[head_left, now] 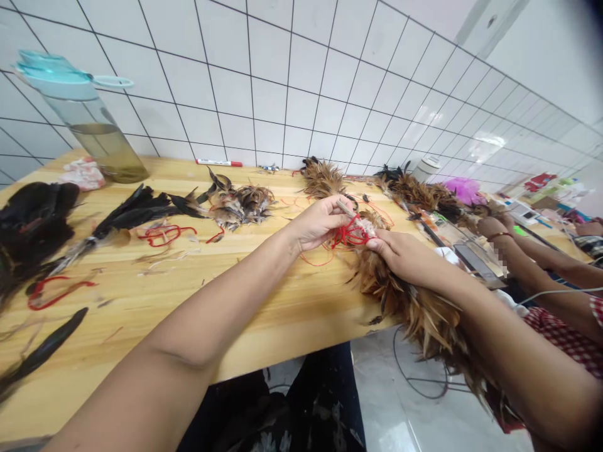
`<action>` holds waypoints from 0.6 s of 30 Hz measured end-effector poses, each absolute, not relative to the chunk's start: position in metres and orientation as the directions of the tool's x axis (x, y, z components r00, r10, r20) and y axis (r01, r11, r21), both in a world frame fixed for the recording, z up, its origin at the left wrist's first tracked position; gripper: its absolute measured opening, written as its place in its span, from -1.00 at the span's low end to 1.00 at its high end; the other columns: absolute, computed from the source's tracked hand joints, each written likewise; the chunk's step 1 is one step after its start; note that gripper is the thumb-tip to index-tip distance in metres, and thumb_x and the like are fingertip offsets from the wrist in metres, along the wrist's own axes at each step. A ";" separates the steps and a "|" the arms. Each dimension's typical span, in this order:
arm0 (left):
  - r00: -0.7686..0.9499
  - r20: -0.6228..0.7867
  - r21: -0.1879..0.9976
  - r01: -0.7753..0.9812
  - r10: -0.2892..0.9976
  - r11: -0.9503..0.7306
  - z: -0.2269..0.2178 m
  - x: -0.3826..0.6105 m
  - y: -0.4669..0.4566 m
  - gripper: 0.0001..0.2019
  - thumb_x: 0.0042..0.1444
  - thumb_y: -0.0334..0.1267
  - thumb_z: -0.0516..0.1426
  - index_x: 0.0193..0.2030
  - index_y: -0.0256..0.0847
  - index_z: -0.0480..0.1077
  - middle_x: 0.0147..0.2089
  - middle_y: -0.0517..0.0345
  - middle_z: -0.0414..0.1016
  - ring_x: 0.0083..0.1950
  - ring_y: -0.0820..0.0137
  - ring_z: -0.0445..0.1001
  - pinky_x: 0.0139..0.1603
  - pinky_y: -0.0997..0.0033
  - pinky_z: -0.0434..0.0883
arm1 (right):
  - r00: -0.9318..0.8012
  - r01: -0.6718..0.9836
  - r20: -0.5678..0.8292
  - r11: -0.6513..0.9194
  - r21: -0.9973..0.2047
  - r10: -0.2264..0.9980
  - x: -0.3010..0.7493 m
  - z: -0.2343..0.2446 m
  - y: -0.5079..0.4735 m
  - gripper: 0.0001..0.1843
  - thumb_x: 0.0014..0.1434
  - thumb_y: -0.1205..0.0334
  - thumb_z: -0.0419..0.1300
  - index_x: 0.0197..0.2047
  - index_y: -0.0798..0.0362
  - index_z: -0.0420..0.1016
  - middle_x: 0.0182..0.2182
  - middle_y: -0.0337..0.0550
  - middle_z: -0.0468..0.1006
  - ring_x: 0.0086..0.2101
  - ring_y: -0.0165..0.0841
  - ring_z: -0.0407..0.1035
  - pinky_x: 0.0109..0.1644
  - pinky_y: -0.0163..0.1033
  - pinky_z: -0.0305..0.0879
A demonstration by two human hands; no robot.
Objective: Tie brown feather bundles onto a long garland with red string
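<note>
My left hand [318,223] is closed around a thin wooden stick [347,209] wound with red string [349,236]. My right hand [400,254] pinches the string and feathers at the top of a brown feather duster [409,301], which trails down off the table edge under my right forearm. Both hands meet at the red winding, above the wooden table [264,301].
Loose black and brown feathers [136,213], red string pieces [164,233] and a feather pile [323,177] lie on the table. A water bottle [89,119] stands back left by the tiled wall, with a red marker [219,163] nearby. Another person's arms [532,257] work at right.
</note>
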State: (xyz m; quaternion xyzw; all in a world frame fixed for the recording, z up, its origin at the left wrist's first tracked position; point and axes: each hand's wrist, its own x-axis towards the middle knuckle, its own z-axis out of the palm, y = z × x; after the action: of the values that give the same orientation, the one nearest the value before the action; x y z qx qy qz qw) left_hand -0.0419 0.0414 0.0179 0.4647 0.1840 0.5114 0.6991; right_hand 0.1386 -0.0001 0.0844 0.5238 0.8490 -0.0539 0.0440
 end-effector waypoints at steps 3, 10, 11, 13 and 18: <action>0.407 0.195 0.845 -0.531 0.892 0.058 0.017 -0.042 0.042 -0.66 -0.19 -0.36 0.38 -0.33 -0.30 0.32 -0.39 0.24 0.42 -0.37 0.55 0.44 -0.30 0.51 0.38 | -0.431 0.902 -0.097 0.428 -0.052 0.897 0.143 0.084 0.002 -0.62 0.37 0.09 -0.18 -0.24 0.07 0.38 -0.22 0.03 0.58 -0.20 -0.25 0.46 -0.08 -0.24 0.27; 0.471 0.150 0.833 -0.534 0.869 0.146 0.020 -0.040 0.040 -0.78 -0.05 -0.30 0.32 -0.36 -0.36 0.38 -0.38 0.11 0.47 -0.37 0.49 0.46 -0.31 0.43 0.43 | -0.411 0.912 -0.058 0.411 -0.018 0.910 0.150 0.081 0.006 -0.59 0.37 0.06 -0.20 -0.21 0.08 0.39 -0.19 0.05 0.59 -0.17 -0.21 0.45 -0.09 -0.23 0.25; 0.479 0.157 0.835 -0.532 0.864 0.144 0.021 -0.040 0.039 -0.76 -0.03 -0.25 0.31 -0.36 -0.37 0.39 -0.38 0.09 0.47 -0.37 0.48 0.46 -0.35 0.45 0.42 | -0.400 0.916 -0.054 0.401 0.002 0.915 0.151 0.080 0.007 -0.58 0.37 0.05 -0.21 -0.22 0.08 0.39 -0.20 0.06 0.59 -0.18 -0.20 0.45 -0.11 -0.23 0.25; 0.470 0.159 0.868 -0.485 0.868 0.104 0.023 -0.037 0.037 -0.74 -0.02 -0.21 0.31 -0.35 -0.37 0.40 -0.40 0.09 0.47 -0.42 0.52 0.43 -0.43 0.51 0.37 | -0.375 0.925 -0.045 0.377 0.042 0.926 0.152 0.079 0.008 -0.56 0.37 0.04 -0.22 -0.20 0.08 0.39 -0.20 0.08 0.59 -0.18 -0.18 0.46 -0.13 -0.21 0.25; 0.227 0.247 0.946 -0.268 0.942 -0.183 0.027 -0.027 0.026 -0.82 0.04 -0.28 0.26 -0.38 -0.29 0.35 -0.49 0.23 0.42 -0.56 0.63 0.31 -0.51 0.60 0.27 | -0.318 0.934 -0.010 0.315 0.171 0.948 0.153 0.075 0.011 -0.52 0.37 0.01 -0.26 -0.13 0.11 0.39 -0.17 0.13 0.60 -0.16 -0.14 0.48 -0.16 -0.19 0.24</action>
State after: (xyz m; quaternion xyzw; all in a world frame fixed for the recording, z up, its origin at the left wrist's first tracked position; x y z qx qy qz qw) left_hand -0.0266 0.0257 0.0272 0.5475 0.3077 0.5401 0.5603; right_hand 0.1531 0.0111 0.0745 0.5816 0.8089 0.0668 0.0543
